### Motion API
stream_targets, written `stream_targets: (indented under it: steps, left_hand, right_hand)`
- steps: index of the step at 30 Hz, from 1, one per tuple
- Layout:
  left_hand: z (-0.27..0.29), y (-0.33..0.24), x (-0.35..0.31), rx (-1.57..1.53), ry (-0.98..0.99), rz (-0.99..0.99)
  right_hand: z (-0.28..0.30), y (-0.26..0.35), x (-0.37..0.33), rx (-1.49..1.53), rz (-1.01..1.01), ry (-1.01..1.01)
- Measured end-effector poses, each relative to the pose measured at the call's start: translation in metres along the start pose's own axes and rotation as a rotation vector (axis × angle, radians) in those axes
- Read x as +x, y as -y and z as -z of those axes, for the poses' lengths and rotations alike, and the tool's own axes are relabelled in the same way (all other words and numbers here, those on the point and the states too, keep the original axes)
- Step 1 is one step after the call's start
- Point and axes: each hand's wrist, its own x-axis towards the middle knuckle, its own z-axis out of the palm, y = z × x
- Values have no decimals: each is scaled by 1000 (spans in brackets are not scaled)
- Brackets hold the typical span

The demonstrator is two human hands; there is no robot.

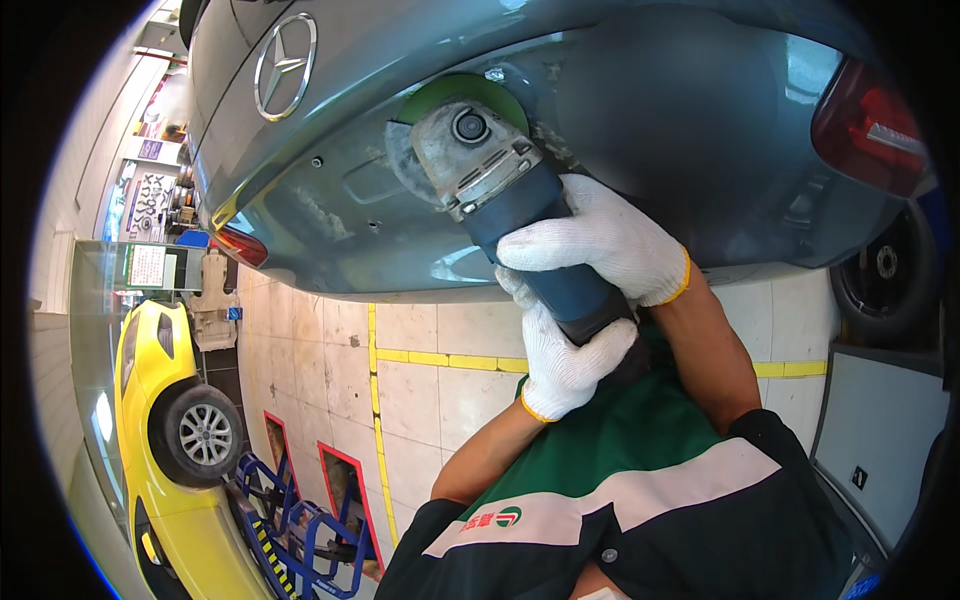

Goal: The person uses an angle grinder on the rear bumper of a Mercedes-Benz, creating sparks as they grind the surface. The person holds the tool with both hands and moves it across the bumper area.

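Both my hands wear white knit gloves with yellow cuffs and hold an angle grinder (pixel 545 250). My right hand (pixel 605 240) wraps around the middle of its dark blue body, thumb laid across the top. My left hand (pixel 568 365) grips the rear end from below. The grinder's scuffed grey metal head points up and left, bearing a green disc (pixel 470 92) and a guard. That disc lies at the rear panel (pixel 350 190) of a blue-grey car; whether it touches or spins I cannot tell. Pale scuffed patches and small holes mark the panel around it.
A round chrome emblem (pixel 286 67) sits on the car above left, with a red tail light (pixel 868 130) at right. A loose wheel (pixel 885 260) and a grey cabinet (pixel 880 430) stand at right. Far left are a yellow car (pixel 180 500) and a blue metal frame (pixel 320 540).
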Motion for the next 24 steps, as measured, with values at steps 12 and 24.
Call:
stream_targets:
  steps: [12,24]
  left_hand:
    - [10,7,0,191,65,27]
    - [10,7,2,169,54,3]
  right_hand:
    - [7,-4,0,41,-15,16]
    - [3,-5,3,30,20,9]
